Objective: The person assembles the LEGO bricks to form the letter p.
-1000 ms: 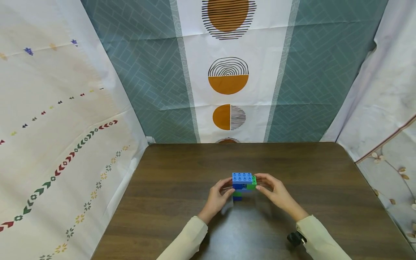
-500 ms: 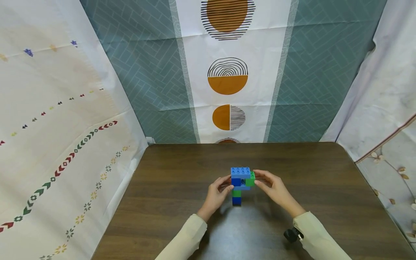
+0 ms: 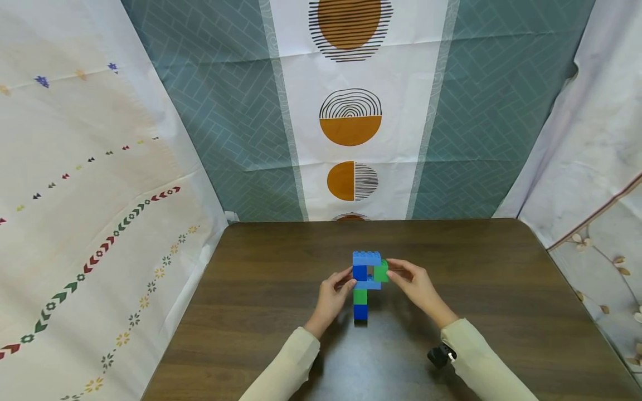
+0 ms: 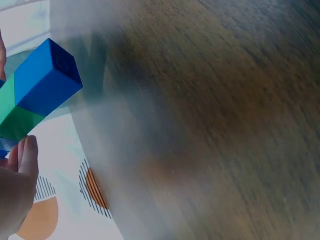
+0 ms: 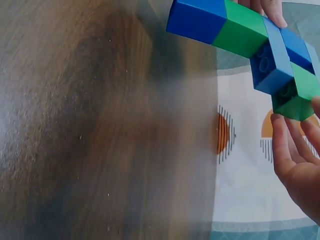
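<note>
A P-shaped stack of toy building blocks (image 3: pixel 360 297) is held up between both hands, its front face toward me. A light blue block (image 3: pixel 366 258) tops it, and a small gap shows beneath. On the left, the left hand (image 3: pixel 328 303) pinches the stack near the dark blue block (image 3: pixel 359 273). The right hand (image 3: pixel 416 285) pinches the green block (image 3: pixel 380 272) at the upper right. Down the stem run another green block (image 5: pixel 240 30) and a dark blue block (image 4: pixel 45 77) at the bottom end. In the wrist views that end hangs off the tabletop.
The brown wooden table (image 3: pixel 251 312) spreads under the hands. Behind it hangs a teal and white patterned cloth (image 3: pixel 251 139), with white printed cloths on the left (image 3: pixel 75 223) and right (image 3: pixel 602 250). A black device (image 3: pixel 441 355) sits at the right wrist.
The block stack has tilted more upright, so its front and stem show more and its top studs less. Both hands have moved slightly left and away, keeping their grip.
</note>
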Demonstrator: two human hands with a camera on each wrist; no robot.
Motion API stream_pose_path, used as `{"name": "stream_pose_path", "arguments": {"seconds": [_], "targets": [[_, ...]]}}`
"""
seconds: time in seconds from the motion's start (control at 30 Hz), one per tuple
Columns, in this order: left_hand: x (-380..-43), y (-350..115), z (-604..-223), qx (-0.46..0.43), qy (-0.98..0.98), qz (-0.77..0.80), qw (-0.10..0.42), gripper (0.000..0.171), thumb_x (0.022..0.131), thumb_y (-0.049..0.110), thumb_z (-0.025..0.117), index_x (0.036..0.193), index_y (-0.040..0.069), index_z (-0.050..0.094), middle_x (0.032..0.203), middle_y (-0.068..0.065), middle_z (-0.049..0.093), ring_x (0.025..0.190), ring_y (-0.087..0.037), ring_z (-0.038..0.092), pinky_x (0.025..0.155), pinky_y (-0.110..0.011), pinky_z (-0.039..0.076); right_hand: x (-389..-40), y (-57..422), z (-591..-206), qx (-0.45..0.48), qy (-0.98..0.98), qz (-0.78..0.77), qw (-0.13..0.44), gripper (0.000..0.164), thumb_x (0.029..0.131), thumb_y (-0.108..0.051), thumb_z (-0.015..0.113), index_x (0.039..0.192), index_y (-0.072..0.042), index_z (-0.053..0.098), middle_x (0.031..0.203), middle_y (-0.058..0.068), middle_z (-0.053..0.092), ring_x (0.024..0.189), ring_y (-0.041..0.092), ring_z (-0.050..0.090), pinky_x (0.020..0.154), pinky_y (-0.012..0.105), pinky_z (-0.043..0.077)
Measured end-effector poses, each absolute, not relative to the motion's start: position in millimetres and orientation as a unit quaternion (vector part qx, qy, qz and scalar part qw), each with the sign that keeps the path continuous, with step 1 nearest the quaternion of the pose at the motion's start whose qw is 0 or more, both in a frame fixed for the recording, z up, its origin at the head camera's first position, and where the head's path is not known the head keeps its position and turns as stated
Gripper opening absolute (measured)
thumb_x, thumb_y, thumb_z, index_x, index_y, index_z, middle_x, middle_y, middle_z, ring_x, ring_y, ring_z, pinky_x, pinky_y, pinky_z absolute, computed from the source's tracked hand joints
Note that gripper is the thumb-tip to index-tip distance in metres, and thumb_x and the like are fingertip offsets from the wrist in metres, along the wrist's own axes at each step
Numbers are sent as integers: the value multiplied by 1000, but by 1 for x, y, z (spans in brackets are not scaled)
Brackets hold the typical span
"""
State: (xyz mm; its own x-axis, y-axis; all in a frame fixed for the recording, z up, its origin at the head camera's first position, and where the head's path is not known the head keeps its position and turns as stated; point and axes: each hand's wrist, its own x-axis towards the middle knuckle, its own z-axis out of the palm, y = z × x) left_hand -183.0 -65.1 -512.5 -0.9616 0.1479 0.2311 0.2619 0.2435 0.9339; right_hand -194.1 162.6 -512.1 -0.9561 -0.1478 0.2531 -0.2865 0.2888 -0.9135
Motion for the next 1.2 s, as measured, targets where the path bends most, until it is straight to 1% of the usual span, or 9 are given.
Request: {"name": "stream_pose_path", "arguments": {"seconds": [0.1, 0.23, 0.33, 0.5, 0.7, 0.77, 0.93, 1.03, 1.2], "targets": [[-192, -65, -529, -112, -789, -602, 53, 32, 92, 6, 63, 122, -4, 63, 101, -18, 67, 96, -31, 66, 84, -37, 56, -197, 159, -513, 119, -804, 580, 55, 33, 93, -14, 65, 123, 2, 62, 111, 18, 67, 97, 27, 63, 80, 16, 52], [-199, -65, -544, -70, -786, -614, 32, 33, 93, 16, 64, 123, 4, 65, 110, -14, 69, 98, -26, 66, 85, -33, 56, -199, 156, -516, 103, -804, 584, 46, 34, 93, -16, 65, 122, 2, 62, 112, 19, 66, 96, 28, 64, 78, 19, 54], [-200, -66, -547, -43, -784, -619, 14, 35, 93, 23, 64, 124, 7, 66, 114, -11, 68, 100, -23, 65, 85, -30, 56, -201, 154, -519, 96, -797, 595, 35, 34, 93, -15, 65, 120, 4, 62, 111, 22, 65, 94, 33, 65, 78, 29, 58], [-201, -65, -548, -28, -776, -630, 11, 33, 92, 22, 66, 119, 4, 68, 112, -13, 69, 96, -21, 65, 82, -27, 57, -206, 153, -526, 77, -790, 608, 15, 34, 93, -14, 65, 120, 6, 61, 111, 24, 64, 93, 38, 65, 80, 43, 57], [-202, -62, -551, -17, -776, -630, 15, 28, 91, 15, 68, 114, 0, 69, 108, -16, 70, 91, -19, 65, 75, -23, 56, -212, 152, -536, 64, -793, 605, 6, 34, 92, -8, 65, 121, 8, 60, 112, 26, 63, 92, 38, 66, 79, 40, 58], [-203, -61, -552, -18, -778, -628, 18, 27, 91, 11, 67, 114, -3, 69, 107, -19, 69, 91, -23, 66, 74, -26, 57, -213, 152, -537, 65, -793, 606, 0, 34, 92, -5, 65, 122, 9, 59, 114, 28, 63, 93, 39, 66, 78, 39, 58], [-205, -60, -554, -8, -779, -627, 7, 25, 92, 5, 64, 113, -8, 67, 104, -24, 68, 90, -32, 66, 76, -40, 59, -214, 152, -540, 65, -791, 608, -16, 37, 91, -2, 65, 124, 11, 57, 116, 29, 61, 94, 38, 65, 81, 43, 57], [-207, -59, -557, 3, -776, -630, -5, 26, 93, 8, 64, 114, -6, 67, 103, -22, 69, 88, -28, 67, 75, -40, 59, -213, 152, -542, 65, -795, 602, -23, 39, 91, -3, 65, 126, 11, 55, 117, 29, 61, 94, 35, 66, 82, 43, 57], [-208, -60, -560, 10, -768, -640, -17, 29, 92, 16, 67, 114, -3, 69, 103, -18, 70, 85, -21, 68, 74, -36, 59, -214, 152, -543, 49, -806, 589, -35, 41, 90, -3, 66, 129, 7, 55, 118, 25, 61, 98, 33, 65, 83, 37, 57]]}}
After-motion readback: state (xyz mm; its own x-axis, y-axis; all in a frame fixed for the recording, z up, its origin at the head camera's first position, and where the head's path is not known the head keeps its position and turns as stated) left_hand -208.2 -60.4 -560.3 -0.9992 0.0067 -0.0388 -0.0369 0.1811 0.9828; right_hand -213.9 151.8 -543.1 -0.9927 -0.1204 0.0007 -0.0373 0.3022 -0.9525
